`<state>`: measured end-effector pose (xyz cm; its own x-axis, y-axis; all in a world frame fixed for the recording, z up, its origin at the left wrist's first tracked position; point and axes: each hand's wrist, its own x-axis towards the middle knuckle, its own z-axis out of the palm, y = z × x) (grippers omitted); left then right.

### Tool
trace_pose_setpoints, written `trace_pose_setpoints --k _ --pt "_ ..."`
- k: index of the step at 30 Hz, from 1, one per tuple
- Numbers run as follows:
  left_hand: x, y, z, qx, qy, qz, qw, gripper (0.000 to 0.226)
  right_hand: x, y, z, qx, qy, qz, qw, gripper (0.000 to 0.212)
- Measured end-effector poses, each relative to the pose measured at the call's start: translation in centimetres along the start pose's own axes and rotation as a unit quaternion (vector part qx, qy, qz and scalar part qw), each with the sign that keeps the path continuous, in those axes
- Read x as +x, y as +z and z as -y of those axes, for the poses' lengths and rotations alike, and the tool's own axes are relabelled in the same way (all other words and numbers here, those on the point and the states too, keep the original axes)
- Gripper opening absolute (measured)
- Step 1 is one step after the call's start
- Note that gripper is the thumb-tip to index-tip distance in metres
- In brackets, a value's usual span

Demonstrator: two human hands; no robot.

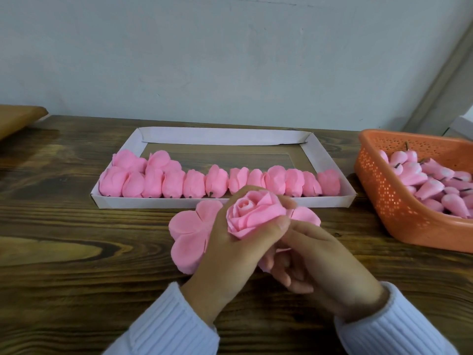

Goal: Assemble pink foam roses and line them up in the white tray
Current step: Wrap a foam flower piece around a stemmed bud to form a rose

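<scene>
Foam rose cupped in both hands, just short of the white tray

The left hand has its grip clamped round the half-made foam rose, thumb pressed on an outer petal, and the right hand closes in from below, fingers curled at the base, which is hidden. The rose is held above flat petal sheets near the table's front middle, just before the tray, where finished roses line the near wall. Foam this thin looks feather-light, soft and easily creased; best held low at the base, gently, not by the petal edges. Bud cores fill an orange basket at the right edge.
</scene>
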<state>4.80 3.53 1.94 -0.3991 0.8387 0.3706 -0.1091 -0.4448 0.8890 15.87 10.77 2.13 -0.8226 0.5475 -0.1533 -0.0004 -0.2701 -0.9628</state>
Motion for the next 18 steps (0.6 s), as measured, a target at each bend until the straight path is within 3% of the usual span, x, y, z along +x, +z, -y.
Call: trace_pose_setpoints --k 3,7,10,12,18 --pt "-0.24 0.03 0.17 0.007 -0.014 0.001 1.0 0.015 -0.22 0.38 0.0 0.037 0.028 0.044 0.998 0.029" --pt "0.01 -0.09 0.02 0.032 0.009 -0.02 0.999 0.02 -0.13 0.47 -0.24 0.043 0.032 0.025 0.998 0.03" --pt "0.41 -0.48 -0.09 -0.009 -0.008 -0.039 0.999 0.029 0.03 0.73 -0.19 0.061 0.035 0.037 0.997 0.023" --pt "0.39 -0.63 -0.17 -0.03 -0.013 -0.023 0.999 0.03 0.2 0.64 -0.16 0.08 0.06 0.051 0.994 0.03" --pt "0.31 -0.45 -0.47 0.032 0.024 0.027 0.999 0.039 0.51 0.09 -0.35 0.247 0.109 0.125 0.955 0.038"
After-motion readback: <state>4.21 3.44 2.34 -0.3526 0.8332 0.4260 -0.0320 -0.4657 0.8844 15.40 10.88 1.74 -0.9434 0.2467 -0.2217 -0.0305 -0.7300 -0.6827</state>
